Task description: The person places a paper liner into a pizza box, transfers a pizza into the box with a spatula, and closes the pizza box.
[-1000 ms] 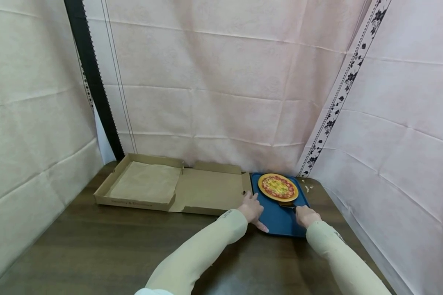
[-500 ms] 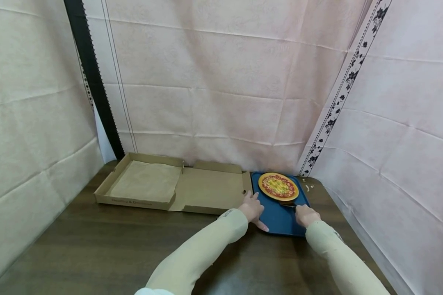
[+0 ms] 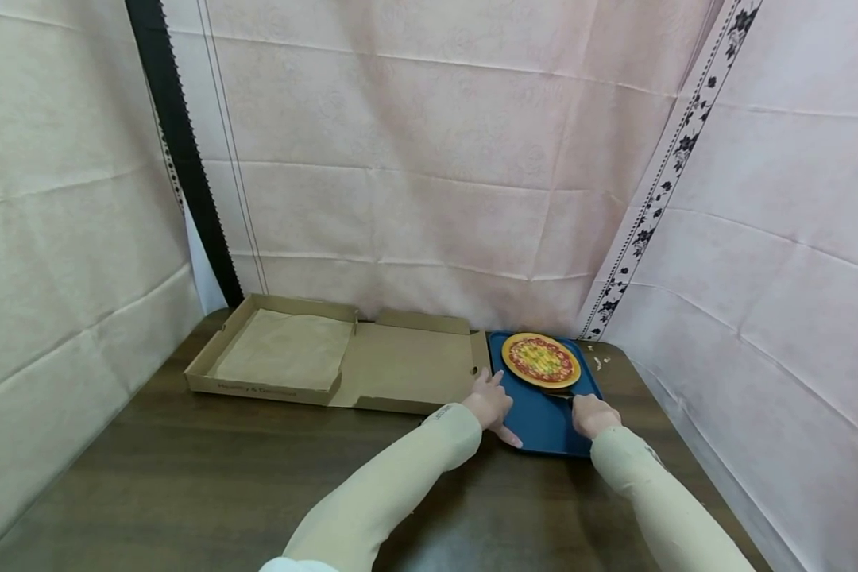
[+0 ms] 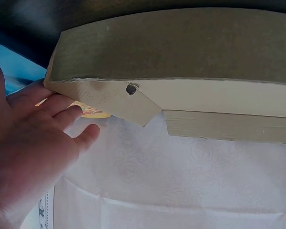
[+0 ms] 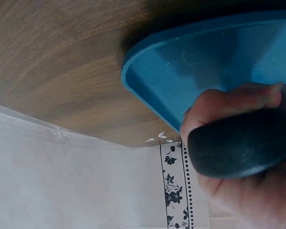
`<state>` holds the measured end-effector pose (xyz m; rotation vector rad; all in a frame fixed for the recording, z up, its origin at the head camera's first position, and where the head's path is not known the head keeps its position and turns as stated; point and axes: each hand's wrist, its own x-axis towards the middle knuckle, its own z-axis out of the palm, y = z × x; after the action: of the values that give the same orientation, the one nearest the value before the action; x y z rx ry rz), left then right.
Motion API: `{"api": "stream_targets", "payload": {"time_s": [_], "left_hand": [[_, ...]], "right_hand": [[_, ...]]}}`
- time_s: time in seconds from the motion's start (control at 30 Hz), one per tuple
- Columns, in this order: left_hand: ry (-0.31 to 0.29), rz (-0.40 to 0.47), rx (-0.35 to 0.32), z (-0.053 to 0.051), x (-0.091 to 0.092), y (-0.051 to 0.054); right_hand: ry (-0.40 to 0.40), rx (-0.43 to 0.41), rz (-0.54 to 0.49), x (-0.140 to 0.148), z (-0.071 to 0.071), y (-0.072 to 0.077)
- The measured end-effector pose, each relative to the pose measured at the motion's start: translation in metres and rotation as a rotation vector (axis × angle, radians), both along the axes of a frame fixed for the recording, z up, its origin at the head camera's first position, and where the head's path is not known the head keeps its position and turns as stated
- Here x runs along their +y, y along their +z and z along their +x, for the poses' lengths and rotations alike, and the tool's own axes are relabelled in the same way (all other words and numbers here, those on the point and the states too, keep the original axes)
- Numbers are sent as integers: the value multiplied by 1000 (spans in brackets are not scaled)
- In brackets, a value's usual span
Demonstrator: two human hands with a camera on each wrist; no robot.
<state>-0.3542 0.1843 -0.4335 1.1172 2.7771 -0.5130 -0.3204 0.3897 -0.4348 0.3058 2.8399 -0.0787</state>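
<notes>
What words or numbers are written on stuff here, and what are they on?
"Healthy & Delicious", probably: on the front side of the cardboard box; blurry, so I'm not certain.
Left sleeve: small dark lettering near the cuff, too blurred to read.
Right sleeve: a dark mark, unreadable.
No numbers I can read.

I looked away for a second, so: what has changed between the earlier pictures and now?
Nothing visibly moved, beyond a slight shift of the whole head view; nothing was taken up or let go. The right hand still grips the spatula, at the near edge of the pizza. The left hand stays at the left side of the tray; the open box lies as before.
</notes>
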Motion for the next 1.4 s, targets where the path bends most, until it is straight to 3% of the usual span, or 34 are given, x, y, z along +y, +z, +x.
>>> {"api": "stream_targets", "payload": {"time_s": [0.67,0.87,1.4], "left_hand": [[-7,6,-19,0,-2,-3],[-3,3,-21,1,0,0],[29,-24,-18,10,-3,5]], "right_hand": [[-48,21,2,4,-8,-17],[-47,58,37,7,-5,-17],[-86,177,1,14,1,-28]]}}
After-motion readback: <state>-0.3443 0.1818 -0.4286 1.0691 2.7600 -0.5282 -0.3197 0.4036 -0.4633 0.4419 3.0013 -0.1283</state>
